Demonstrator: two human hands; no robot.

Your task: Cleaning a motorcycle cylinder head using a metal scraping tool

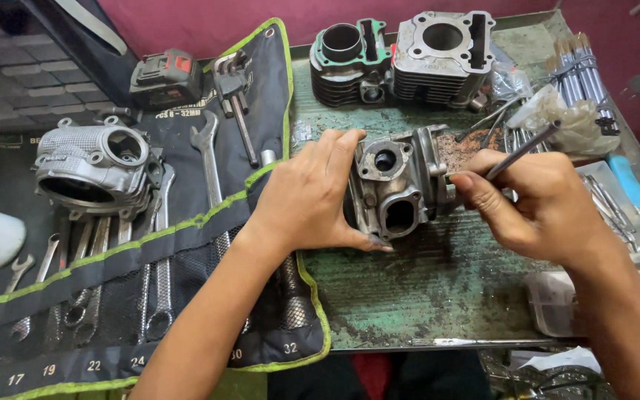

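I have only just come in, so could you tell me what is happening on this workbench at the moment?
A person is working on a small engine cylinder head on a worn green metal bench. The left hand grips and steadies the head, while the right hand holds a thin metal rod against its side. Two finned cylinder blocks stand behind. To the left, a black tool roll holds spanners, with another engine casting resting on it.

Cylinder head (394,185): dull silver-grey, dark grime in ports. Beneath it, table (424,289): worn green paint, rust-brown patches. Left of cylinder head, tool roll (187,230): black, lime-green piping, white numerals. Behind it, two finned cylinders (401,59): grey, one with green gasket. Far-left battery (164,78): black, red accents.
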